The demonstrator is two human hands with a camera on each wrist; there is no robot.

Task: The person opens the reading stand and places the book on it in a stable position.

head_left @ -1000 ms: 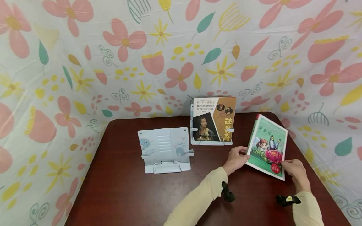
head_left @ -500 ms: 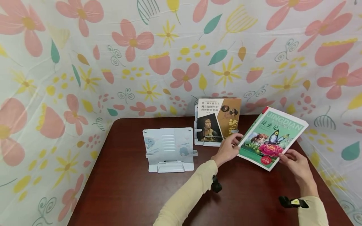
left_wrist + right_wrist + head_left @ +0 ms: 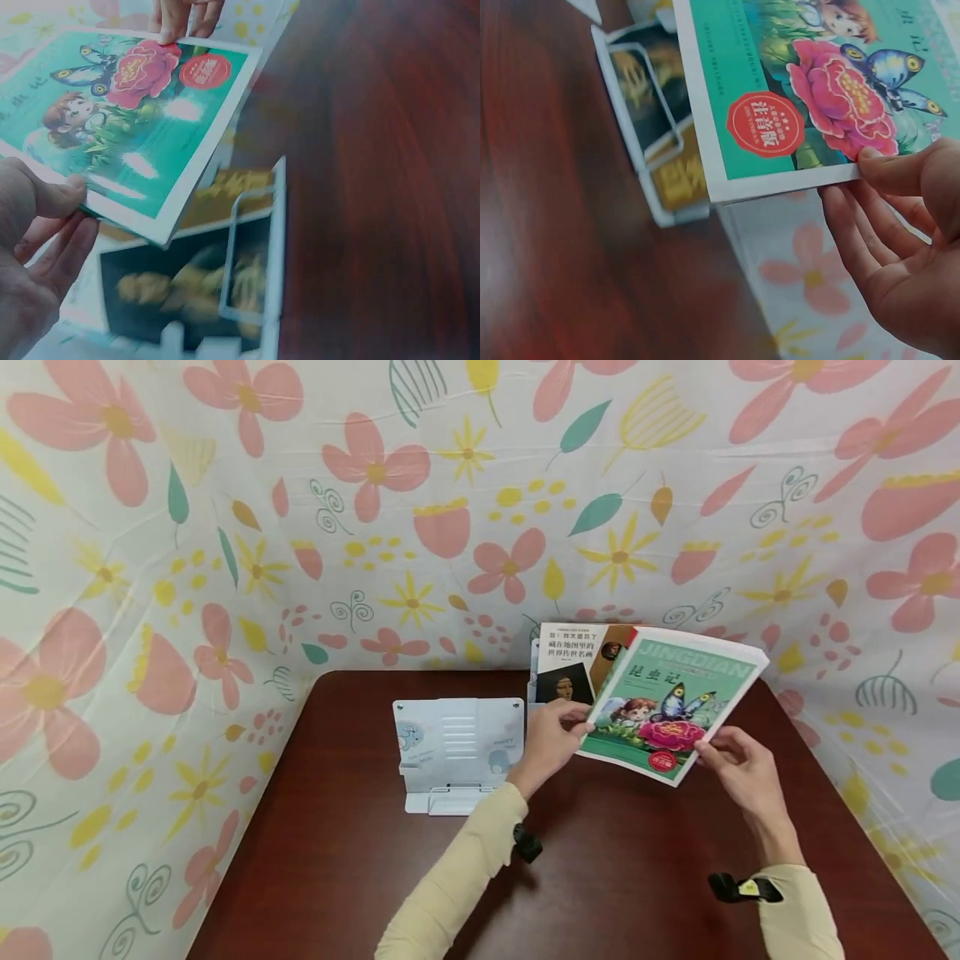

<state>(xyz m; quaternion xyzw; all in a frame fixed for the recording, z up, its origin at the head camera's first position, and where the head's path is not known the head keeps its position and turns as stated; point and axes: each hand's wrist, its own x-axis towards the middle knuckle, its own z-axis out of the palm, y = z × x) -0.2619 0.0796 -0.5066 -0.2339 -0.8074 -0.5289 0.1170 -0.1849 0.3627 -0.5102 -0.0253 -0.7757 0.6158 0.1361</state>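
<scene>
A green book (image 3: 660, 710) with a butterfly and a pink flower on its cover is held up, tilted, above the table. My left hand (image 3: 553, 739) pinches its left edge, thumb on the cover and fingers beneath, as the left wrist view shows. Its right edge is pinched by my right hand (image 3: 746, 777), thumb on the front near the flower. Behind it a brown-and-white book (image 3: 566, 660) with a portrait leans on a bookstand, partly hidden by the green book. Nearer, a pale blue bookstand (image 3: 459, 743) holds no book; my left forearm overlaps its lower right corner.
The dark wooden table (image 3: 322, 860) carries both stands. A flowered cloth (image 3: 465, 585) hangs right behind it and along its sides. In the left wrist view, the rear stand's wire holder (image 3: 229, 262) crosses the portrait book's front.
Both hands have carried the green book left and up from the right side of the table, and it now overlaps the portrait book. The head view has shifted slightly to the right.
</scene>
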